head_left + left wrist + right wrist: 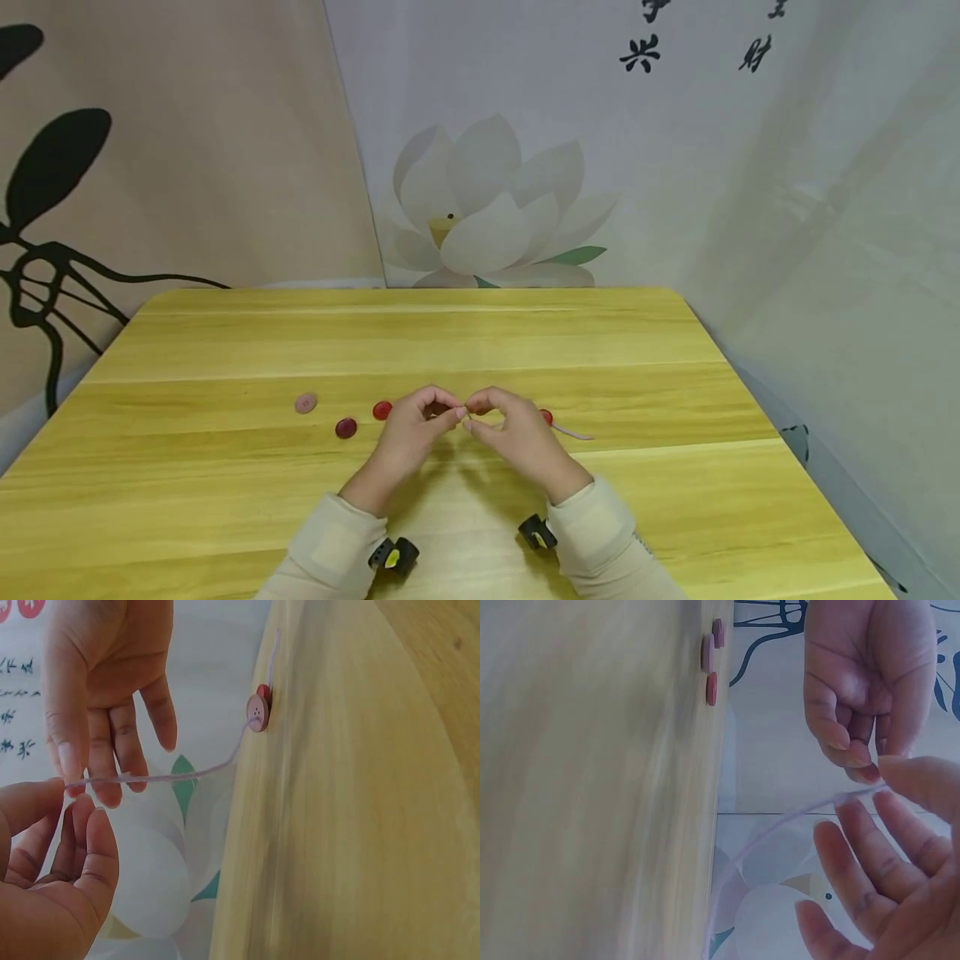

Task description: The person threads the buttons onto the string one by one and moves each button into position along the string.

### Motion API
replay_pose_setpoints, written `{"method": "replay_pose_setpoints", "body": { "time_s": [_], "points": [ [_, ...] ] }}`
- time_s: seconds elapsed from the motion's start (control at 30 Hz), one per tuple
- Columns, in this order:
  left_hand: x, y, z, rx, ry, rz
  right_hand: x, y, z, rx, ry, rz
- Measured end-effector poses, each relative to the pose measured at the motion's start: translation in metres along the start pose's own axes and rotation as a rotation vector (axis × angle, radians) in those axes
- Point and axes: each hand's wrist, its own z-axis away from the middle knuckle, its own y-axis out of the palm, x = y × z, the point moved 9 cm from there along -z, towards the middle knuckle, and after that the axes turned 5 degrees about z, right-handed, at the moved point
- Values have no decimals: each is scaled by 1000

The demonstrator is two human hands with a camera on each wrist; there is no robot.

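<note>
While hands [412, 432] [519, 429] seemingly pinch cord [157, 778] | table's far edge [412, 292] lies well apart

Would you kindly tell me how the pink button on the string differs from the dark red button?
The pink button is lighter than the dark red button. The pink button is threaded on the string; the dark red button lies loose on the table. Both are round.
</note>
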Motion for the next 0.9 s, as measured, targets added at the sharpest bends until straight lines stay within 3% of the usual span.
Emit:
{"method": "replay_pose_setpoints", "body": {
  "time_s": [0.57, 0.9],
  "points": [
    [-3, 2, 3, 18, 29, 8, 4, 1, 0, -24, -9, 38],
    [0, 1, 2, 32, -10, 4, 5, 0, 1, -29, -17, 16]
  ]
}}
